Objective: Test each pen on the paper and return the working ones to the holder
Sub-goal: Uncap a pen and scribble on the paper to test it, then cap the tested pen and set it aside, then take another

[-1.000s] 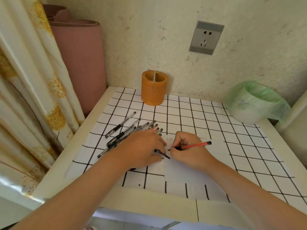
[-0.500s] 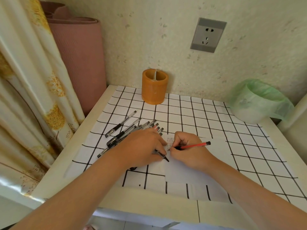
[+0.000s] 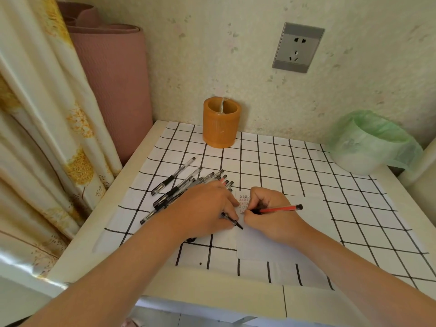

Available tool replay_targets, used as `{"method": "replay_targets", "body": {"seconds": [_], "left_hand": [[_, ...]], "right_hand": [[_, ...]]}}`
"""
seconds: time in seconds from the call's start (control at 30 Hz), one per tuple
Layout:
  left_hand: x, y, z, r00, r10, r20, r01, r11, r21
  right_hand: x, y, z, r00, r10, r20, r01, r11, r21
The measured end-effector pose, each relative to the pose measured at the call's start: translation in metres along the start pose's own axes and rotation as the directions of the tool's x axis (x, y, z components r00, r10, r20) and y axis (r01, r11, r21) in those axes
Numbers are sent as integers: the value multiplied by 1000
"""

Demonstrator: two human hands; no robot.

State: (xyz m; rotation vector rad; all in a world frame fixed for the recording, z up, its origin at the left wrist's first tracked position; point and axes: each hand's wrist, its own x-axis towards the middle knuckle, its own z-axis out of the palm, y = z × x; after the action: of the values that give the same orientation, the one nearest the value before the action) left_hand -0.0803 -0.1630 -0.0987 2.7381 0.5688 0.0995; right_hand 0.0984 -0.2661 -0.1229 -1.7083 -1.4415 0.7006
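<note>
Clearly mid-test. Pinches red pen (image 3: 280, 209) in curled right hand (image 3: 269, 211), tip down on white paper (image 3: 271, 241), next to several rows of small red marks. Presses paper's left edge with left hand (image 3: 203, 213), palm down, fingers bent over a black pen (image 3: 232, 221); gripped or merely covered, cannot tell.

Judging progress: early. Shows no pen above the rim of the orange holder (image 3: 221, 121), at the back by the wall and well apart from both hands. Shows a loose heap of black pens (image 3: 184, 185) lying just left of the paper, partly under the left hand; tested or untested, impossible to say. Probably leaves most of the job: finishing this pen, working through the heap, carrying good ones back to the holder.

Works on a pale table (image 3: 212, 291) under a white grid cloth (image 3: 306, 166). Notes bin with green bag (image 3: 368, 142) back right, grey wall socket (image 3: 297, 47) above, pink rolled mat (image 3: 113, 90) and floral curtain (image 3: 47, 114) at left.
</note>
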Motion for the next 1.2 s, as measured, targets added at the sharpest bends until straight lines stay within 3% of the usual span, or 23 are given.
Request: {"method": "replay_targets", "body": {"seconds": [1.2], "left_hand": [[2, -1, 0, 1000, -9, 0, 9, 1000, -16]], "right_hand": [[0, -1, 1, 997, -45, 60, 43, 998, 49]]}}
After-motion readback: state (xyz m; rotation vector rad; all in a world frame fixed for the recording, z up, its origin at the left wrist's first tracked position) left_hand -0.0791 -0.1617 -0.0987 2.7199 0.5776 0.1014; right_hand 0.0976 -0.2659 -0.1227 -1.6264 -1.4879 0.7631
